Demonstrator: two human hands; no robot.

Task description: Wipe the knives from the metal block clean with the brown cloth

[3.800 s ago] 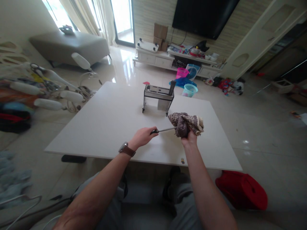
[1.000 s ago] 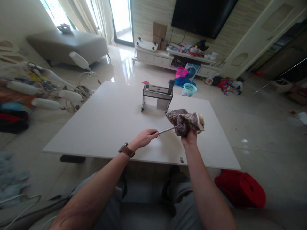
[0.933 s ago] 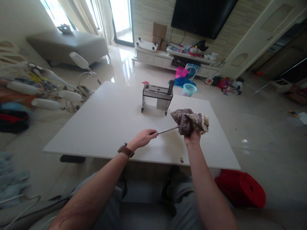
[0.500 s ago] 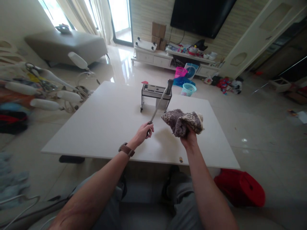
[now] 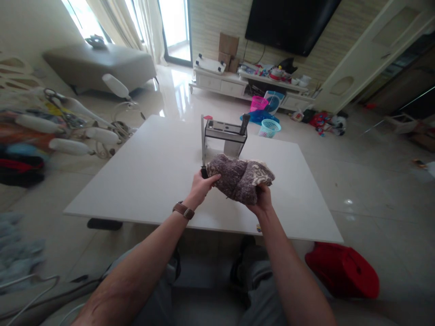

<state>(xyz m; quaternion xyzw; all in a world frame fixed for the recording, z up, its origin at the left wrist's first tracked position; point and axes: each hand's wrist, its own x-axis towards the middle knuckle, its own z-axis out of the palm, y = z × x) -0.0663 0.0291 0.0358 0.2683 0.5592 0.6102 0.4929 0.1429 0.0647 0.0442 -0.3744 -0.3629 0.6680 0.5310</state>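
My left hand is closed round the black handle of a long, narrow steel tool, which stands nearly upright. Whether it is a knife or a sharpening steel I cannot tell. The left thumb lies against the edge of a bunched brown-and-cream towel. From below, my right hand grips that towel, and its fingers are partly hidden in the folds. Just beyond both hands a knife rack stands on the white table. A black-handled knife sits in the rack's right end.
A small yellow figure lies at the table's near edge, by my right forearm. On the floor beyond the table are a light blue basket and a pink basket. A red stool or bag is at the lower right.
My hands have come together. The towel moved left against my left hand, and the steel tool swung from leaning right to nearly upright. The view shifted slightly.
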